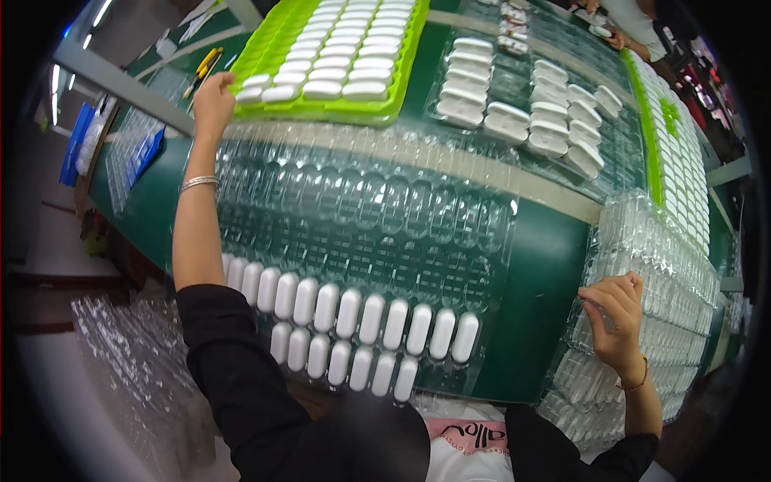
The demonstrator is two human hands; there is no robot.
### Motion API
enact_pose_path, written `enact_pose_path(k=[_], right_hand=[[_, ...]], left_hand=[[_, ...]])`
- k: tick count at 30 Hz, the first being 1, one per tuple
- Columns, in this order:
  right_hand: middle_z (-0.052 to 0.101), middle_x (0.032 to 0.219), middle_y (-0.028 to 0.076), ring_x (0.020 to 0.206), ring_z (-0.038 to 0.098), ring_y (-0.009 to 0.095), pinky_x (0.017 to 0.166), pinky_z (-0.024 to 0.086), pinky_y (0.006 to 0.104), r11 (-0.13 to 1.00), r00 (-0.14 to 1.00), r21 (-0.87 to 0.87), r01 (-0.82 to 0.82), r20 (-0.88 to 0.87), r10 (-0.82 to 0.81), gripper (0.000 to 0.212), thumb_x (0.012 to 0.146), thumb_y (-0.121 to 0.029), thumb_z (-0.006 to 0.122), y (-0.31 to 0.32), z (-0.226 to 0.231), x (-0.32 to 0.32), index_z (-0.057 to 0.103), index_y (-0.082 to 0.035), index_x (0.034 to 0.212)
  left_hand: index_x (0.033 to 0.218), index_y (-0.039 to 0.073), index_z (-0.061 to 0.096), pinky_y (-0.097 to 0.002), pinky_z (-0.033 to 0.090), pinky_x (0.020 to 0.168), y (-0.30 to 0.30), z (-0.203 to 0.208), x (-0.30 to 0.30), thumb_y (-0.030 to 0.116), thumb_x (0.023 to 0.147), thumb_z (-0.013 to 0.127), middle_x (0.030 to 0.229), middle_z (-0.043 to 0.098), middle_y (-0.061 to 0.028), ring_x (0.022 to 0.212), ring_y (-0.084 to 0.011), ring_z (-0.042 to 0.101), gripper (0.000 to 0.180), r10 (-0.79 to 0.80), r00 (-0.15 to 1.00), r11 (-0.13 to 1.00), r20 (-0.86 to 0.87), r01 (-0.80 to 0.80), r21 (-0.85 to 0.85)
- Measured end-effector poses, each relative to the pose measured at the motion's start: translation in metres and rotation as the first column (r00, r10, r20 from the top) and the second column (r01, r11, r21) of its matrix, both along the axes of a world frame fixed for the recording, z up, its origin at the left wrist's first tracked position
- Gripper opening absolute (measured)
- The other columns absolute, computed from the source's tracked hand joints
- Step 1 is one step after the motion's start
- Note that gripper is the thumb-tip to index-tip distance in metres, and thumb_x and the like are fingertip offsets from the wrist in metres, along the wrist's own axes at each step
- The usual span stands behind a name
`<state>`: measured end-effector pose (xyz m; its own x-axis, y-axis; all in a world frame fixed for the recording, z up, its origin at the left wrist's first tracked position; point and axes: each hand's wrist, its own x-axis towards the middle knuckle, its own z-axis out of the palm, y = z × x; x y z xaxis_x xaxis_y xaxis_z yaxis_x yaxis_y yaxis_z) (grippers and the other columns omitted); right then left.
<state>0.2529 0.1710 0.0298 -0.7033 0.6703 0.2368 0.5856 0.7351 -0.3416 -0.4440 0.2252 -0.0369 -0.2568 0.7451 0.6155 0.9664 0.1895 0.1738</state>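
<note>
My left hand (pixel 213 106) reaches to the near left corner of a bright green tray (pixel 373 111), its fingers curled. What they grip, if anything, is hidden. Right beside it lies a white oval piece (pixel 250 95), one of several in that tray. Over at the right, my right hand (pixel 615 321) pinches the edge of a clear plastic tray (pixel 634 281) on a stack of such trays. Between my arms lies another clear blister tray (pixel 377 205). White oblong pieces (pixel 371 320) fill slots in its two near rows, while its farther slots hold none.
Beyond lies a clear tray with white hollow shells (pixel 549 120). A second green tray (pixel 649 136) full of white pieces stands at the far right. Yellow-handled tools (pixel 209 62) and a metal post (pixel 120 92) are at the left. Another person's hand (pixel 617 38) shows at the top right.
</note>
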Motion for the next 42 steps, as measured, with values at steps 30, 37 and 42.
enact_pose_path(k=[30, 37, 42], right_hand=[[0.07, 0.083, 0.007, 0.068, 0.063, 0.015, 0.058, 0.046, 0.0273, 0.73, 0.747, 0.176, 0.66, -0.255, -0.614, 0.014, 0.089, -0.012, 0.065, -0.049, 0.029, 0.228, 0.067, -0.002, 0.099], [0.072, 0.087, 0.011, 0.081, 0.069, 0.028, 0.073, 0.053, 0.0386, 0.302, 0.277, 0.259, 0.918, 0.13, -0.952, 0.022, 0.084, -0.027, 0.064, -0.091, 0.029, 0.425, 0.072, -0.008, 0.093], [0.071, 0.089, 0.011, 0.083, 0.068, 0.03, 0.074, 0.053, 0.0382, 0.249, 0.195, 0.175, 0.953, 0.276, -0.941, 0.023, 0.083, -0.029, 0.065, -0.093, 0.013, 0.413, 0.072, -0.008, 0.092]], left_hand=[[0.127, -0.003, 0.053, -0.0382, 0.054, 0.087, -0.266, 0.058, 0.441, 0.002, 0.086, 0.068, 0.126, 0.056, -0.0192, 0.11, -0.0288, 0.06, 0.044, -0.295, 0.846, 0.941, 0.444, 0.177, 0.289], [0.141, -0.004, 0.04, -0.0322, 0.052, 0.087, -0.233, 0.045, 0.543, -0.008, 0.09, 0.057, 0.113, 0.061, -0.0197, 0.105, -0.0243, 0.062, 0.053, -0.566, 0.291, 0.777, 0.771, 0.501, 0.381], [0.139, -0.007, 0.041, -0.0324, 0.053, 0.086, -0.231, 0.043, 0.554, -0.006, 0.09, 0.058, 0.111, 0.061, -0.0188, 0.104, -0.0239, 0.062, 0.052, -0.547, 0.271, 0.755, 0.792, 0.568, 0.327]])
